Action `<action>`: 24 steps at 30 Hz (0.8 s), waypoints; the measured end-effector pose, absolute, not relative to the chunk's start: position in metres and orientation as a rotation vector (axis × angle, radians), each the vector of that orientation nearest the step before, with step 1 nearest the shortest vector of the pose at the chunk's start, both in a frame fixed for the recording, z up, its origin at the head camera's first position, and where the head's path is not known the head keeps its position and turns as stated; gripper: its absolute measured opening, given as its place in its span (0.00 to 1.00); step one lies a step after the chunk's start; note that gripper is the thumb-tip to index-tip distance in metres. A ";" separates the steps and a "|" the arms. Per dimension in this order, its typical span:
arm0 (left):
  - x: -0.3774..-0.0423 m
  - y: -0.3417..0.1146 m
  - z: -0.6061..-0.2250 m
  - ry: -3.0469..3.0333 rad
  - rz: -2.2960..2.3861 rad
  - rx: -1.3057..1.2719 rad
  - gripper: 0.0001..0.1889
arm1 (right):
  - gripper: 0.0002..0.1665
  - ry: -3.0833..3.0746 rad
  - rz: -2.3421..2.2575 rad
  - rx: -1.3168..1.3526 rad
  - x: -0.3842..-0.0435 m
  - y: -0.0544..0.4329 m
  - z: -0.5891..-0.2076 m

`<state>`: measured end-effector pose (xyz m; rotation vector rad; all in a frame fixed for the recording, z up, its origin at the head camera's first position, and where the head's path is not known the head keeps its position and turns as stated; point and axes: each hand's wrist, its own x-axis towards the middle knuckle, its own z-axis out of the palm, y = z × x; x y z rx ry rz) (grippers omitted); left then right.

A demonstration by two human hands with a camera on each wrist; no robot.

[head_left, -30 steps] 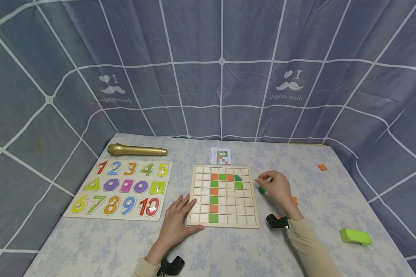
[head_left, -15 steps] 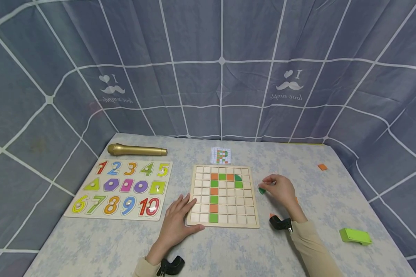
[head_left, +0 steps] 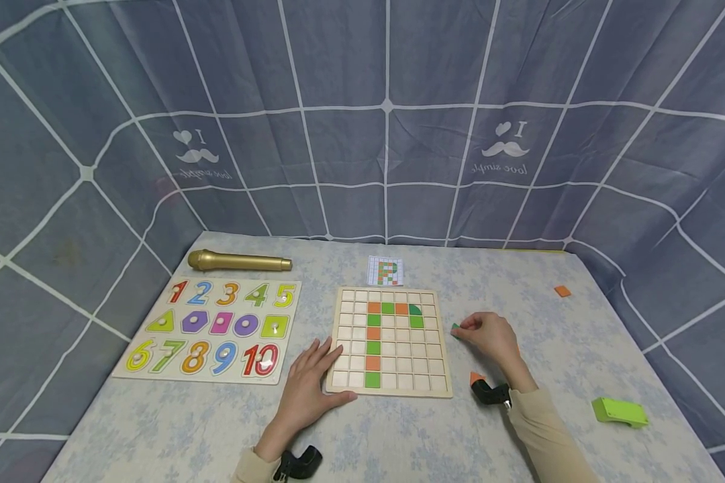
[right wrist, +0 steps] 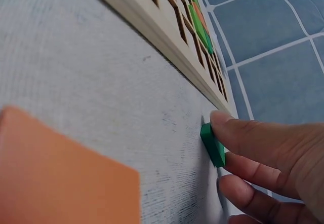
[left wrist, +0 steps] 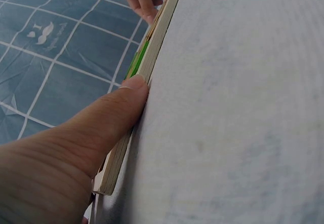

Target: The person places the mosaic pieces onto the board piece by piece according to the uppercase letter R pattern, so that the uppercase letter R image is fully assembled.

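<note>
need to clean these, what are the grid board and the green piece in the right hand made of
The grid board looks like matte pale wood: streaky grain runs along its edge. The green piece in the right hand looks smooth, with no grain showing, perhaps painted wood or plastic; I can't tell which.

Blue-grey curtain (head_left: 435, 147) on three sides, white-gridded, moustache prints (head_left: 505, 149), lettering reversed. Pale tablecloth (head_left: 423, 443), blue-mottled, probably floral.

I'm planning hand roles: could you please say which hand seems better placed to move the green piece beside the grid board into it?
Probably the right hand: it pinches the green piece right of the grid board, whereas the left hand rests at its left side.
</note>
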<state>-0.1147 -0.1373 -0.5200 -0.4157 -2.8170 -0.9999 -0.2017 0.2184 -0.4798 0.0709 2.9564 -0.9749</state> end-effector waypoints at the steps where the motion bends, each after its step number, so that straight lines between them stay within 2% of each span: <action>1: -0.115 -0.137 -0.520 -2.817 -0.999 -0.415 0.46 | 0.14 2.959 -0.970 0.076 -0.201 0.218 -0.480; 11: -0.114 -0.138 -0.518 -2.822 -1.007 -0.404 0.46 | 0.12 3.009 -0.919 -0.007 -0.196 0.210 -0.483; 18: -0.114 -0.137 -0.519 -2.823 -1.016 -0.410 0.46 | 0.07 3.061 -0.952 -0.165 -0.190 0.205 -0.485; 24: -0.114 -0.137 -0.519 -2.821 -1.015 -0.411 0.46 | 0.08 3.061 -1.020 -0.260 -0.190 0.204 -0.487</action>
